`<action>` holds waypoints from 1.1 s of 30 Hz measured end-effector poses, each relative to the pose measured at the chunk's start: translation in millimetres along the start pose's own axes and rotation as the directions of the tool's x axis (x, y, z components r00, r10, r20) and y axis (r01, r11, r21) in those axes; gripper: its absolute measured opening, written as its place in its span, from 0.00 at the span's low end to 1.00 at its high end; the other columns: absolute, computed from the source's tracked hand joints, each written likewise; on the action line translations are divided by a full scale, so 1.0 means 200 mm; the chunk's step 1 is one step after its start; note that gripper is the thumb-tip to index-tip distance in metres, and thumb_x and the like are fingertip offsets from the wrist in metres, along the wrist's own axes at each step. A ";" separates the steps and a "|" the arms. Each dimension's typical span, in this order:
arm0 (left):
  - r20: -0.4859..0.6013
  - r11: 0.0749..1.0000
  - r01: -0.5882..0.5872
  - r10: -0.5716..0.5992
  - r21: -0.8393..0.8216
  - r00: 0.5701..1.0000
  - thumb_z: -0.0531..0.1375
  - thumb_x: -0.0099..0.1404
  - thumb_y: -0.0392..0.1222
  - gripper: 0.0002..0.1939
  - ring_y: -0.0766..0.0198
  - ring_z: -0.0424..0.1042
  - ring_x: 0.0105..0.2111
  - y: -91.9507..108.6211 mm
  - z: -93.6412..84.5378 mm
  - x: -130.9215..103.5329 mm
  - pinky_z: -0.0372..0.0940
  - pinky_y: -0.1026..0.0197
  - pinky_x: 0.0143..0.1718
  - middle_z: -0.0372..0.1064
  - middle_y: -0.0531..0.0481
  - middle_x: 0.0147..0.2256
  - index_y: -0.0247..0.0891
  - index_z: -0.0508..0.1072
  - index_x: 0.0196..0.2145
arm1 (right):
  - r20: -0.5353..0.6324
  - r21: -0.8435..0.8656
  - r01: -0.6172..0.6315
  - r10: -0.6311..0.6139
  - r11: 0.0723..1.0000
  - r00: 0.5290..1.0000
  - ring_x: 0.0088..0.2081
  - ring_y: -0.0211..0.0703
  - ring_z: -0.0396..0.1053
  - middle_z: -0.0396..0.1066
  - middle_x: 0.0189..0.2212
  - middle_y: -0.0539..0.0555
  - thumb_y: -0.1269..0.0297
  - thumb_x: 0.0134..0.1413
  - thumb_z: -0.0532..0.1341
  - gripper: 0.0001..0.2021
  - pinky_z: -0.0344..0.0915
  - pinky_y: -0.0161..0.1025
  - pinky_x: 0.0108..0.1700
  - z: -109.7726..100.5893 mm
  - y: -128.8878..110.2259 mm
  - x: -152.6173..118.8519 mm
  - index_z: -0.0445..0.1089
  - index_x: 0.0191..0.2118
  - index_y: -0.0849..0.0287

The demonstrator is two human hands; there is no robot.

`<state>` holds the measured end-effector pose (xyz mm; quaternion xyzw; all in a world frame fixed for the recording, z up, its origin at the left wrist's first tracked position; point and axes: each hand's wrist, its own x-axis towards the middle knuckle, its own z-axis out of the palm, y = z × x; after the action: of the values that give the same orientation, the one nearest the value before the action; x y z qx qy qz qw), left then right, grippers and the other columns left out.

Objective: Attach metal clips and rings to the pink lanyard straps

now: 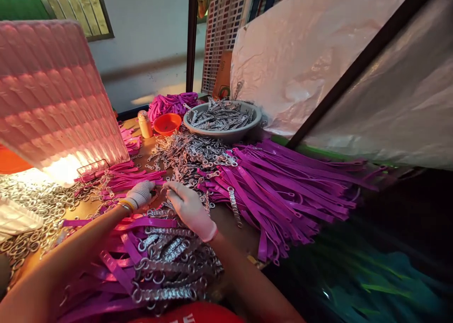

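My left hand (140, 195), in a white knitted glove with a yellow cuff, has its fingers closed. My right hand (193, 210), in a thin white glove, faces it with thumb and fingers pinched together near a small metal piece. What either hand holds is too small to make out. Below them lies a heap of silver metal chain pieces with rings (173, 252), partly over purple straps (120, 266). Just behind the hands are more purple straps (132, 179) and a pile of small metal links (191, 153).
A large spread of purple straps (283, 191) reaches past the table's right edge. At the back stand a grey basin (226, 133) full of metal pieces, an orange bowl (167, 123) and a bottle (145, 124). Loose rings (31, 238) and a pink quilted panel (60, 96) are at left.
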<state>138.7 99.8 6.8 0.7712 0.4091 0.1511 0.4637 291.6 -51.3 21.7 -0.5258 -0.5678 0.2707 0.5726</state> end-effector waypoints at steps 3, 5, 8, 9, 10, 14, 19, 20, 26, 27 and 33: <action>0.042 0.997 0.056 -0.053 -0.060 0.998 0.61 0.58 0.37 0.05 0.72 0.55 0.17 0.05 -0.10 -0.17 0.48 0.68 0.18 0.65 0.53 0.23 0.34 0.76 0.32 | 0.078 -0.137 0.068 -0.058 0.988 0.995 0.43 0.42 0.73 0.77 0.42 0.51 0.66 0.66 0.53 0.13 0.64 0.36 0.47 0.04 -0.03 0.00 0.74 0.47 0.54; 0.075 0.970 0.102 -0.088 -0.222 0.993 0.59 0.60 0.41 0.10 0.74 0.55 0.17 0.08 -0.14 -0.32 0.48 0.69 0.16 0.69 0.51 0.27 0.34 0.75 0.38 | 0.151 -0.232 0.114 -0.080 0.966 0.985 0.43 0.41 0.74 0.78 0.41 0.51 0.66 0.67 0.54 0.12 0.63 0.35 0.45 0.08 -0.06 0.01 0.74 0.47 0.54; 0.054 0.882 0.153 -0.144 -0.446 0.988 0.60 0.62 0.47 0.11 0.75 0.51 0.15 0.10 -0.15 -0.52 0.44 0.70 0.14 0.63 0.55 0.22 0.36 0.69 0.33 | 0.262 -0.422 0.204 -0.097 0.883 0.960 0.42 0.42 0.75 0.78 0.41 0.53 0.65 0.68 0.55 0.11 0.62 0.34 0.43 0.16 -0.13 0.01 0.73 0.49 0.55; 0.034 0.867 0.157 -0.160 -0.473 0.987 0.59 0.63 0.49 0.13 0.75 0.49 0.14 0.10 -0.14 -0.57 0.43 0.70 0.14 0.59 0.57 0.20 0.37 0.67 0.31 | 0.293 -0.489 0.233 -0.093 0.841 0.951 0.42 0.42 0.75 0.78 0.41 0.54 0.65 0.68 0.55 0.11 0.62 0.34 0.43 0.19 -0.16 0.01 0.73 0.49 0.55; 0.012 0.860 0.153 -0.168 -0.486 0.986 0.59 0.63 0.51 0.14 0.75 0.48 0.13 0.11 -0.13 -0.62 0.43 0.69 0.13 0.56 0.59 0.18 0.38 0.66 0.29 | 0.322 -0.547 0.260 -0.086 0.796 0.943 0.42 0.43 0.75 0.78 0.40 0.54 0.64 0.69 0.54 0.11 0.61 0.35 0.42 0.21 -0.18 0.00 0.73 0.48 0.56; -0.002 0.939 0.082 -0.088 -0.335 0.996 0.58 0.63 0.49 0.13 0.73 0.49 0.14 0.12 -0.10 -0.72 0.45 0.68 0.14 0.56 0.59 0.16 0.37 0.67 0.28 | 0.414 -0.671 0.366 -0.084 0.645 0.906 0.36 0.44 0.74 0.77 0.36 0.54 0.64 0.70 0.51 0.12 0.58 0.36 0.35 0.26 -0.25 -0.04 0.72 0.45 0.56; -0.049 0.999 -0.026 0.024 -0.042 0.999 0.58 0.59 0.42 0.08 0.72 0.58 0.20 0.07 -0.10 -0.78 0.51 0.69 0.19 0.64 0.53 0.22 0.35 0.69 0.26 | 0.428 -0.700 0.389 -0.084 0.599 0.900 0.37 0.44 0.73 0.76 0.37 0.55 0.67 0.69 0.50 0.13 0.58 0.37 0.34 0.31 -0.25 -0.08 0.71 0.48 0.57; -0.040 0.995 0.018 -0.022 -0.102 0.999 0.57 0.59 0.41 0.07 0.72 0.57 0.19 0.04 -0.10 -0.79 0.51 0.69 0.19 0.62 0.54 0.20 0.36 0.69 0.28 | 0.423 -0.692 0.380 -0.082 0.613 0.902 0.38 0.44 0.74 0.76 0.39 0.55 0.67 0.69 0.50 0.13 0.58 0.36 0.36 0.32 -0.25 -0.08 0.70 0.50 0.57; -0.207 0.911 0.002 -0.095 -0.412 0.974 0.53 0.60 0.41 0.08 0.73 0.52 0.15 -0.04 -0.03 -0.87 0.46 0.68 0.17 0.57 0.58 0.17 0.35 0.70 0.33 | 0.495 -0.619 0.387 -0.043 0.684 0.868 0.44 0.48 0.76 0.78 0.44 0.56 0.59 0.64 0.60 0.22 0.61 0.37 0.38 0.34 -0.27 -0.07 0.62 0.61 0.59; -0.219 0.908 -0.007 -0.093 -0.418 0.971 0.53 0.61 0.41 0.08 0.73 0.52 0.16 -0.04 -0.02 -0.89 0.46 0.68 0.18 0.57 0.58 0.18 0.35 0.70 0.33 | 0.500 -0.627 0.393 -0.040 0.673 0.865 0.42 0.48 0.76 0.78 0.43 0.56 0.58 0.65 0.60 0.20 0.60 0.37 0.37 0.34 -0.27 -0.07 0.64 0.59 0.58; -0.198 0.956 0.024 -0.086 -0.294 0.976 0.56 0.61 0.41 0.08 0.72 0.54 0.18 0.01 -0.01 -0.91 0.50 0.68 0.20 0.58 0.56 0.19 0.35 0.69 0.27 | 0.589 -0.632 0.517 -0.074 0.578 0.804 0.34 0.45 0.76 0.78 0.33 0.56 0.61 0.68 0.55 0.11 0.50 0.39 0.30 0.37 -0.23 -0.10 0.69 0.47 0.62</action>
<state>26.3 -39.8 35.3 0.6632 0.4503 0.2763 0.5301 205.0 -61.9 41.9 -0.5210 -0.8376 0.0254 0.1621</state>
